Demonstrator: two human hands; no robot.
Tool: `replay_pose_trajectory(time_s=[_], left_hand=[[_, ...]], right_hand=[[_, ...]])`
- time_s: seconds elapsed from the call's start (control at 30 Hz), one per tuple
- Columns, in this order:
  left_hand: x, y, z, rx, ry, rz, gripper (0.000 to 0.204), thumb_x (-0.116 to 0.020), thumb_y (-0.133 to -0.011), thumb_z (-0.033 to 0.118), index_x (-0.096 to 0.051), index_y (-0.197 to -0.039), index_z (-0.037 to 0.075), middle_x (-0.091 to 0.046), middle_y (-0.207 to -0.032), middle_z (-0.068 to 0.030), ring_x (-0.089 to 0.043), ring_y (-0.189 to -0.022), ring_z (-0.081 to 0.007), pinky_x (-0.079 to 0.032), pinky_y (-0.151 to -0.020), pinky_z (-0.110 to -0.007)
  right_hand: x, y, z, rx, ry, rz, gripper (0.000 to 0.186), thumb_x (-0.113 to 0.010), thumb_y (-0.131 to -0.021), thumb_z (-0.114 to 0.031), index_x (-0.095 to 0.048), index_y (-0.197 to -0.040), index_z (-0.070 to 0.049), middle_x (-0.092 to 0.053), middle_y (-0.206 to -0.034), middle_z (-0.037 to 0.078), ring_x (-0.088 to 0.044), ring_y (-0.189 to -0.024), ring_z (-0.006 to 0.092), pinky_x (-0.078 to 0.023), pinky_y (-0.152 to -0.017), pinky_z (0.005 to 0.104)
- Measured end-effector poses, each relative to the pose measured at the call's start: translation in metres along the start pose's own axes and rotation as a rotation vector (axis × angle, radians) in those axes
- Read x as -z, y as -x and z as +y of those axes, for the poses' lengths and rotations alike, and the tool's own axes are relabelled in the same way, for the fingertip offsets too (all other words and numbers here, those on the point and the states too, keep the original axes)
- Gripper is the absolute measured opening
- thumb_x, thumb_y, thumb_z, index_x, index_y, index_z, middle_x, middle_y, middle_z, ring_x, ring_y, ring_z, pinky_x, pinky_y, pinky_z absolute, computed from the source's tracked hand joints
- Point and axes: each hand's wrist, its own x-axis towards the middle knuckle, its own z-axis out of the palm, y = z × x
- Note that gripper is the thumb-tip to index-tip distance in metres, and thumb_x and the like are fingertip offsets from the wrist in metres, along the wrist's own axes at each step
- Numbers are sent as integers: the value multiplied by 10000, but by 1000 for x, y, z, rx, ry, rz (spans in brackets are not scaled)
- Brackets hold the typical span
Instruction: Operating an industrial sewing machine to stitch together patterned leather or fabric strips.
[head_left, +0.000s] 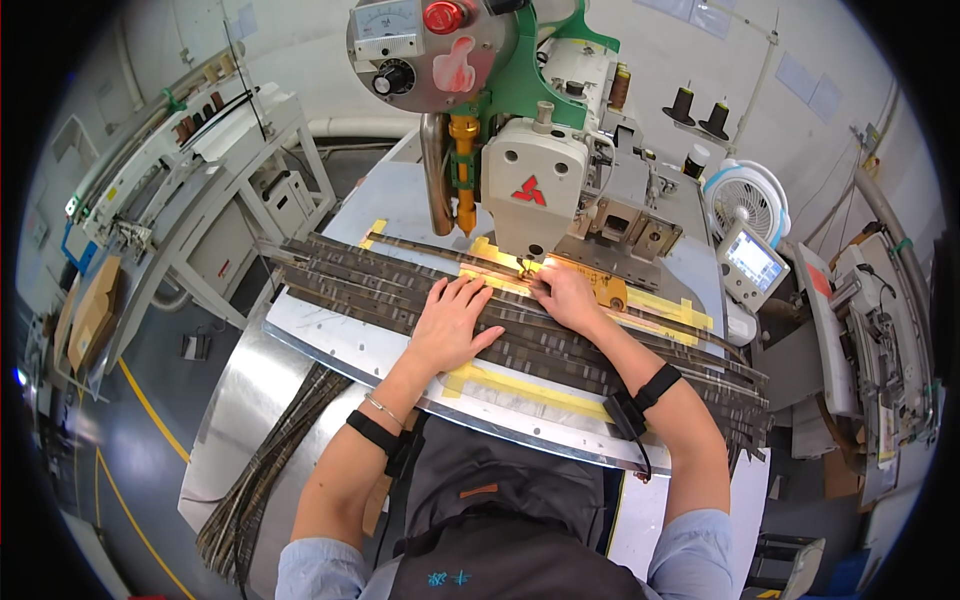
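Head view: left hand (452, 325) spread flat on strips (360, 285) crossing the worktop (390, 195) between side edges; right hand (568, 298) curled beside sewing head (535, 185), hold unclear. Slipping could risk puncture.

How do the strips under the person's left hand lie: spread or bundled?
Spread: the strips lie side by side in a wide band beneath the left hand.
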Motion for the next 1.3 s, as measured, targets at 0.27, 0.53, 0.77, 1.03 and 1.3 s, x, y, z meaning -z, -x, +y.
replay_pose_trajectory(time_s=[0.27, 0.53, 0.77, 1.03, 1.3], left_hand=[[1, 0, 0, -3, -10, -21, 583, -586, -864, 427, -500, -1265, 12, -482, -1335, -134, -390, -1284, -303, -241, -1101, -477], [0, 1, -1, -8, -10, -11, 574, -589, -863, 419, -498, -1262, 17, -471, -1333, -135, -385, -1281, -306, -239, -1099, -482], [1, 1, -1, -15, 14, 2, 566, -589, -865, 417, -499, -1258, 21, -479, -1258, -136, -423, -1211, -308, -248, -1089, -484], [2, 0, 1, 2, 1, -43, 586, -578, -877, 437, -492, -1270, 12, -483, -1246, -146, -433, -1195, -315, -254, -1089, -484], [1, 0, 7, 24, -5, -11, 552, -578, -880, 420, -512, -1239, 5, -510, -1209, -136, -449, -1186, -303, -272, -1077, -478]], right_hand=[[4, 5, 5, -1, -13, 15, 103, -645, -769, -138, -640, -810, -43, -614, -848, 124, -611, -813, 330, -486, -704, 427], [12, 21, -11, 61, -75, 1, 84, -660, -755, -122, -640, -795, -51, -617, -844, 95, -613, -815, 304, -484, -685, 402], [42, 46, -24, 51, -175, -95, 119, -659, -788, -138, -631, -834, -32, -620, -848, 113, -617, -828, 309, -492, -710, 392], [73, 73, -9, -182, -51, -290, 337, -727, -788, -284, -631, -1006, -46, -571, -1090, 121, -590, -1005, 296, -476, -847, 382], [74, 82, -10, -132, -21, -286, 490, -773, -736, -379, -647, -1080, -53, -542, -1145, 88, -578, -1040, 277, -474, -868, 366]])
